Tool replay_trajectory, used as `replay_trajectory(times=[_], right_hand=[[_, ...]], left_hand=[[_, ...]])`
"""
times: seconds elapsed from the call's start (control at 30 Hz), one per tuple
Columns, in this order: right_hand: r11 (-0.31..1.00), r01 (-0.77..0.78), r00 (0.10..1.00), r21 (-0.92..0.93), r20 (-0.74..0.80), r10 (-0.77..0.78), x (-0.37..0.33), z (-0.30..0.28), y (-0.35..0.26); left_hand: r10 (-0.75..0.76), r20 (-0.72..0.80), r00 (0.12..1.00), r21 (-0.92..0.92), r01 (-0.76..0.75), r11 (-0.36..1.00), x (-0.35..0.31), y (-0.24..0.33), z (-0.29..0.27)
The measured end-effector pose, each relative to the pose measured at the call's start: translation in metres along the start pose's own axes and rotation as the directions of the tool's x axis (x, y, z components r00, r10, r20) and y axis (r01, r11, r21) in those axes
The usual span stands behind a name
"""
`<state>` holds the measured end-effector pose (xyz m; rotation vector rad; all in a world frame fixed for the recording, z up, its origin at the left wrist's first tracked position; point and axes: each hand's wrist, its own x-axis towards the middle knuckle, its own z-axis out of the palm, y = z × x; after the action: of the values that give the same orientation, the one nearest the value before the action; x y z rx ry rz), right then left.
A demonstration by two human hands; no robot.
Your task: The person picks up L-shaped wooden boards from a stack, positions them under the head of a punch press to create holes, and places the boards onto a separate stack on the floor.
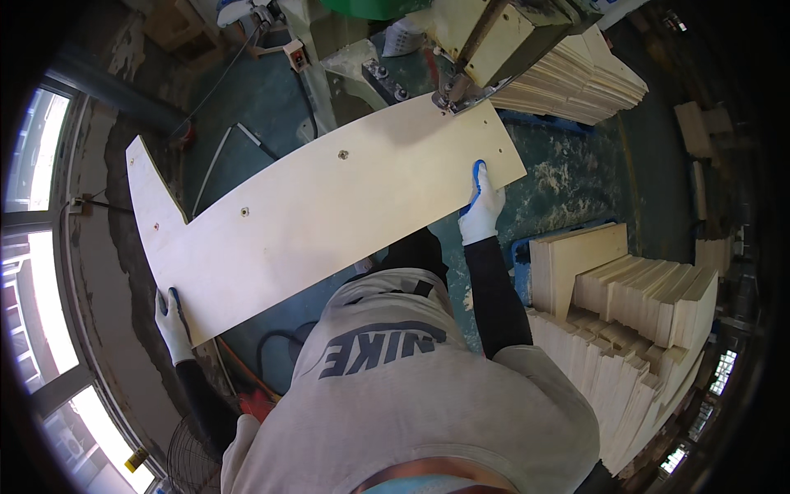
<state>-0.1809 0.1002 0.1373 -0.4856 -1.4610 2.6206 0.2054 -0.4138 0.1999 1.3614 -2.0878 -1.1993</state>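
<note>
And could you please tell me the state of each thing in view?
Wooden board: held up, notched
Left hand: gloved, gripping the board's left end
Right hand: gloved, gripping the board's near edge
Machine: cannot tell whether it is running
Near wooden stack: unevenly piled
Far wooden stack: piled, partly hidden

On the grey shirt, at the lower middle of the frame, stands one short word in large, dark block capitals. It appears upside down, set along a slant, with a dark curved shape running beside the letters on their upper side in the frame. No other lettering, number or sign can be made out anywhere.
</note>
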Motion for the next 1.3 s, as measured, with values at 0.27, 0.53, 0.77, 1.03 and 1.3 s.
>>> replay_trajectory(times=[0.27, 0.53, 0.77, 1.03, 1.3], right_hand=[[0.997, 0.071, 0.997, 0.025, 0.002, -0.072, 0.001, 0.004, 0.002], [0.998, -0.006, 0.997, 0.065, 0.072, 0.001, 0.007, -0.008, -0.005], [0.986, -0.138, 0.985, 0.097, 0.119, 0.126, -0.002, 0.011, -0.02], [0.762, -0.551, 0.808, 0.34, 0.445, 0.386, -0.013, -0.016, 0.026], [0.886, -0.45, 0.845, 0.111, 0.374, 0.383, -0.052, -0.04, -0.018]], left_hand=[[0.026, -0.041, 0.999, -0.054, -0.028, 0.998, 0.006, 0.002, -0.002], [0.019, -0.089, 0.996, -0.146, -0.032, 0.989, -0.024, 0.003, 0.001], [0.078, -0.16, 0.984, 0.129, -0.058, 0.99, -0.033, 0.065, -0.024], [0.332, -0.173, 0.927, 0.318, -0.267, 0.91, -0.014, 0.253, -0.098], [0.173, -0.227, 0.958, 0.329, -0.092, 0.94, -0.02, 0.033, -0.091]])
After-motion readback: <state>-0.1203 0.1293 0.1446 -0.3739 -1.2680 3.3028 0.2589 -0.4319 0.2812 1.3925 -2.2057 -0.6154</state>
